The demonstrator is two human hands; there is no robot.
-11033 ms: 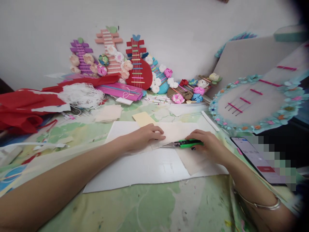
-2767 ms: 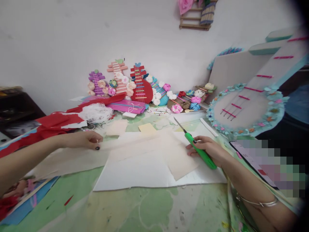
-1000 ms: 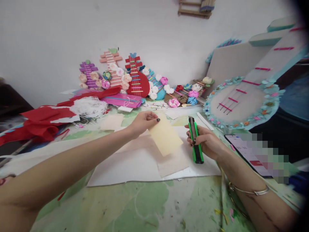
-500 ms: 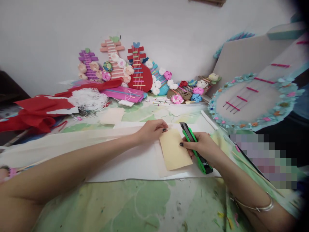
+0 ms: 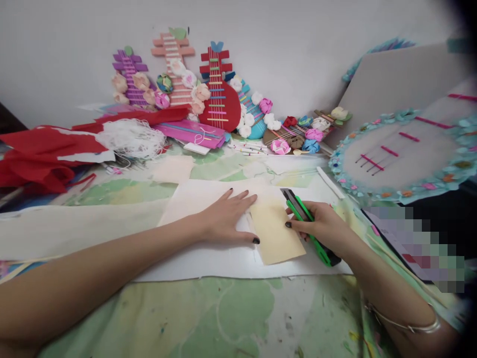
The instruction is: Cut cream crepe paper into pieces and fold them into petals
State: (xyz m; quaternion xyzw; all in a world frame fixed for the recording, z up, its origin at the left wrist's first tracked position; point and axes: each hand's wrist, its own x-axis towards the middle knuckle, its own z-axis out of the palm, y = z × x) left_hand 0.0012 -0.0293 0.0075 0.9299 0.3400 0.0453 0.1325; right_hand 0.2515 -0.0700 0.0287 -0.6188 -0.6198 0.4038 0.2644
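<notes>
Card (image 5: 276, 238), pale yellow, lies just right of centre in the frame, over a white board (image 5: 212, 263). Left hand (image 5: 225, 219) is palm down at centre, fingers spread, thumb tip right by the card's left edge; whether they touch, I cannot tell. Right hand (image 5: 326, 228) wraps around a green and black cutter (image 5: 299, 208) at the card's right edge. White string (image 5: 130, 138) sits in a heap at upper left, beside red cloth (image 5: 40, 149).
</notes>
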